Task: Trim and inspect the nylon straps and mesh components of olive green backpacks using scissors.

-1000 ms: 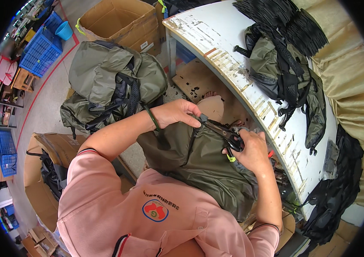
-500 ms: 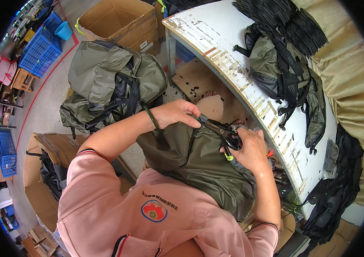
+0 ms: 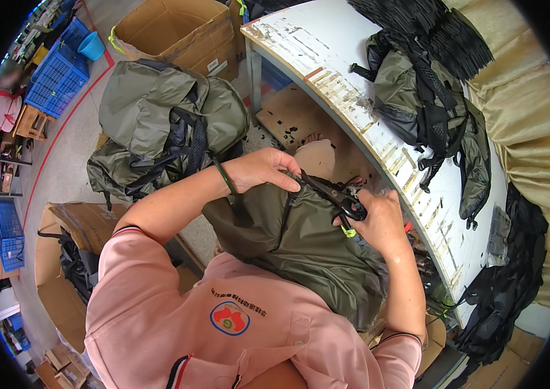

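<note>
My right hand [image 3: 380, 219] grips a pair of black-handled scissors [image 3: 351, 209], its fingers wrapped round the handles. The dark blades reach across to the fingertips of my left hand [image 3: 263, 170]. Those fingertips are pinched on a thin black strap [image 3: 286, 211] that runs down onto the olive-green bag [image 3: 255, 227]. The bag's fabric is spread over my lap, below both hands. The strap's end by the blades is too small to make out clearly. A bit of yellow-green cord [image 3: 349, 232] shows beneath my right hand.
Several olive bags [image 3: 152, 117] are heaped to the left. A worn white table [image 3: 327, 52] curves along the right, bearing another olive bag [image 3: 398, 97] and black straps [image 3: 424, 32]. Cardboard boxes [image 3: 178, 39] stand behind and at lower left. Blue crates [image 3: 58, 81] line the far left.
The scissor blades have shifted closer to my left fingertips, and the scissors have turned slightly. My left hand keeps its pinch in nearly the same place.
</note>
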Available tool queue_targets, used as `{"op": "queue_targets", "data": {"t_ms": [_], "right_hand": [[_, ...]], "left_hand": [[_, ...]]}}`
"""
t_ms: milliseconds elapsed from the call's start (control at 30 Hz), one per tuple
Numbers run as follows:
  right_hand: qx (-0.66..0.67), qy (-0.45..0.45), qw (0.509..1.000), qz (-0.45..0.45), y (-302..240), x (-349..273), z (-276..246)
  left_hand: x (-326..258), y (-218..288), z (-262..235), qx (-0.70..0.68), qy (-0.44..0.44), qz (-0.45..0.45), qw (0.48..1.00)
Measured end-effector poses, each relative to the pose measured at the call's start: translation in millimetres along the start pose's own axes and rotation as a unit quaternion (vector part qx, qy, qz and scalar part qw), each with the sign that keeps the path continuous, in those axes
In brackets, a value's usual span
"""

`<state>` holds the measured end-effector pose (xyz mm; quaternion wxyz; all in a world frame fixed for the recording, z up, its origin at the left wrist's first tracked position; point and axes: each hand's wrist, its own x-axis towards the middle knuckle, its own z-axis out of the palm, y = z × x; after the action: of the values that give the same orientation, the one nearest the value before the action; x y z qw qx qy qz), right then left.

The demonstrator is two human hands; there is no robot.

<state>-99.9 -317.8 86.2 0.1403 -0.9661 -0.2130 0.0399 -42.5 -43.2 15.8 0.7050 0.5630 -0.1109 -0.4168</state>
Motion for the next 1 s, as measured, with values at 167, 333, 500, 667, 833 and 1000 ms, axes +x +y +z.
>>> {"op": "queue_targets", "data": {"t_ms": [167,333,500,667,833,1000], "right_hand": [[0.047,0.032,0.994,0.093,15,-5,-22],[0.109,0.167,0.941,0.272,110,-38,-50],[0.072,0.316,0.870,0.372,239,-85,-54],[0.146,0.374,0.823,0.402,310,-85,-25],[0.231,0.435,0.826,0.273,265,24,-21],[0.130,0.441,0.860,0.220,224,107,-66]], "left_hand": [[-31,31,-28,0.066,0.104,0.100,0.987],[-182,77,-190,0.108,0.521,0.284,0.798],[-350,76,-267,0.111,0.796,0.347,0.483],[-261,-75,-274,0.461,0.741,0.080,0.482],[-221,-216,-310,0.427,0.377,-0.284,0.772],[-134,-132,-310,0.238,0.076,-0.631,0.734]]}}
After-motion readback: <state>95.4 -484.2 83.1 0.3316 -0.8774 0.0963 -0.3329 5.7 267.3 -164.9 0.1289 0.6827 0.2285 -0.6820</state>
